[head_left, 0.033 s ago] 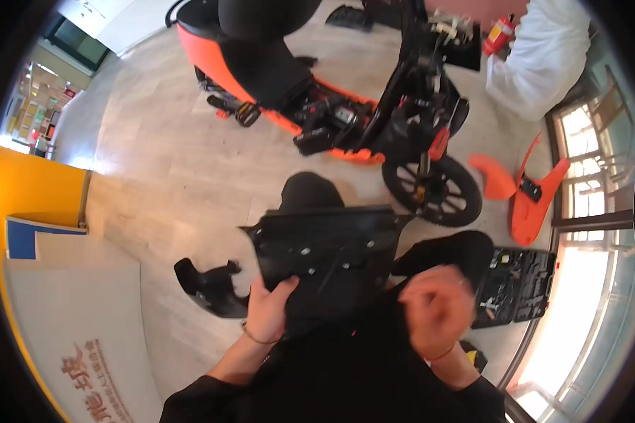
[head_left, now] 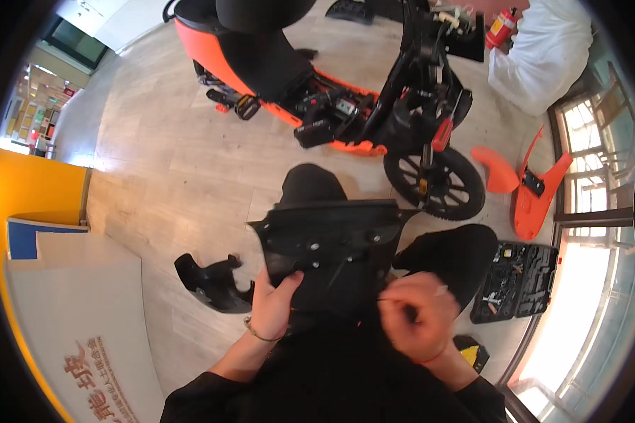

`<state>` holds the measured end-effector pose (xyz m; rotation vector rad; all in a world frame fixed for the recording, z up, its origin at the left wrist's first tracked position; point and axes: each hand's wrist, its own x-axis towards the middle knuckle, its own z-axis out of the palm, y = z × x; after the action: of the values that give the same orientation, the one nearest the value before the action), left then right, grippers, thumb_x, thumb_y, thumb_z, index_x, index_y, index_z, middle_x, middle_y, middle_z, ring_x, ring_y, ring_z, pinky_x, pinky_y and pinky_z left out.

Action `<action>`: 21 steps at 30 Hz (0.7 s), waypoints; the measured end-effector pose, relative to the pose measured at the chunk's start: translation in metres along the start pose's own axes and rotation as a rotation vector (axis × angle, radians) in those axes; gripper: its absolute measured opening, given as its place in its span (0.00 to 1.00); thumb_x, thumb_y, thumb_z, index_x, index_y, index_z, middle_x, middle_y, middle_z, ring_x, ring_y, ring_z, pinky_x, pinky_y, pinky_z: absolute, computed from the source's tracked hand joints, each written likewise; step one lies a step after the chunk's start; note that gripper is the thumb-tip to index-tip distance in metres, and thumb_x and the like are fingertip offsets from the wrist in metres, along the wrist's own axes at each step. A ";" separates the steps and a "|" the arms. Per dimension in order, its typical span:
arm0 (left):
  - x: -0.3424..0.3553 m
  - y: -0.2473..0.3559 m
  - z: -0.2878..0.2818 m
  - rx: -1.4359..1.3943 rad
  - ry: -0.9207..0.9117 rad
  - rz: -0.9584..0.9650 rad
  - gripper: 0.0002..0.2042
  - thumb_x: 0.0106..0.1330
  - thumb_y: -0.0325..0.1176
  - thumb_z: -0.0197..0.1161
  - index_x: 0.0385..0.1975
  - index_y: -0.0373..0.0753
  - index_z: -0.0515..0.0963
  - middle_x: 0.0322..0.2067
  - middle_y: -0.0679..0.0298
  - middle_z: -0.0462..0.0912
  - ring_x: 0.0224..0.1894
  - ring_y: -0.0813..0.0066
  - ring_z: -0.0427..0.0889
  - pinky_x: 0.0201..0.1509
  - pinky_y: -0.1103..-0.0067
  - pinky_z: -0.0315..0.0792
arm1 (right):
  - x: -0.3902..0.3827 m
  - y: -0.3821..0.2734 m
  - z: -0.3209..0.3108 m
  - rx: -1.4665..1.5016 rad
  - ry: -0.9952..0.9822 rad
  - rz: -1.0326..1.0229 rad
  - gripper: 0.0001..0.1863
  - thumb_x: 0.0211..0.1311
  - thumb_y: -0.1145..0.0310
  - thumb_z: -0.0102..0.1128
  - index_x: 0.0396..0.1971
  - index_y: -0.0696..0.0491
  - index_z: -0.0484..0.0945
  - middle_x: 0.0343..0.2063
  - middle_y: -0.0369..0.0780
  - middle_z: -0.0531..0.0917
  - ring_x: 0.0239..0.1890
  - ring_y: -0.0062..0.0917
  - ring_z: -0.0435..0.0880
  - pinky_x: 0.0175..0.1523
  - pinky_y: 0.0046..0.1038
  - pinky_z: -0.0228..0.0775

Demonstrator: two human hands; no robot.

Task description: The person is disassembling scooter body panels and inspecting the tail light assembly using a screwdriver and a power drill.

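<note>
A black plastic panel [head_left: 328, 233] with several small bright fittings rests over my lap, between my bent legs. My left hand [head_left: 276, 304] grips its lower left part, thumb on the face and fingers hidden at the edge. At the panel's lower right, my right hand [head_left: 418, 316] is curled with fingertips close together and slightly smeared; a thin dark item seems to be at them, too small to name. A curved black part [head_left: 212, 283] lies on the floor left of the panel.
A partly stripped orange-black scooter [head_left: 261, 70] stands ahead, front wheel [head_left: 444, 190] near my knees. Orange panels [head_left: 533, 208] and an open tool case [head_left: 515, 282] lie right. A white-sleeved person [head_left: 543, 56] is beside a red extinguisher [head_left: 499, 28]. A partition [head_left: 70, 296] stands left.
My right hand has moved left toward the panel's right part, its fingers still curled. The panel, my left hand and my knees appear slightly higher in view.
</note>
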<state>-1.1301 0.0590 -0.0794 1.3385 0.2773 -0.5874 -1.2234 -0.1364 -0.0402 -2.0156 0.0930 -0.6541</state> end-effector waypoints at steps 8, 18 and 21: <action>-0.010 -0.015 0.019 0.255 -0.123 0.091 0.13 0.61 0.24 0.53 0.46 0.33 0.69 0.40 0.65 0.77 0.43 0.81 0.72 0.48 0.82 0.66 | -0.042 0.029 0.042 0.174 -0.073 0.601 0.06 0.51 0.79 0.58 0.31 0.59 0.76 0.26 0.41 0.79 0.23 0.24 0.79 0.28 0.20 0.70; -0.023 -0.019 0.037 0.520 -0.282 0.122 0.14 0.64 0.25 0.49 0.49 0.30 0.65 0.41 0.59 0.76 0.44 0.78 0.72 0.49 0.82 0.65 | -0.057 0.036 0.053 -0.084 -0.118 0.566 0.10 0.46 0.68 0.67 0.24 0.55 0.74 0.19 0.37 0.78 0.19 0.27 0.78 0.23 0.24 0.68; -0.022 -0.019 0.041 0.561 -0.318 0.202 0.15 0.64 0.24 0.47 0.50 0.30 0.64 0.41 0.58 0.75 0.45 0.77 0.72 0.50 0.81 0.64 | -0.055 0.036 0.057 -0.174 -0.011 0.484 0.11 0.44 0.68 0.68 0.23 0.54 0.72 0.18 0.37 0.78 0.19 0.29 0.78 0.22 0.26 0.68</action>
<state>-1.1644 0.0224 -0.0741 1.7536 -0.3035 -0.7245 -1.2353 -0.0919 -0.1137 -2.0536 0.6290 -0.3329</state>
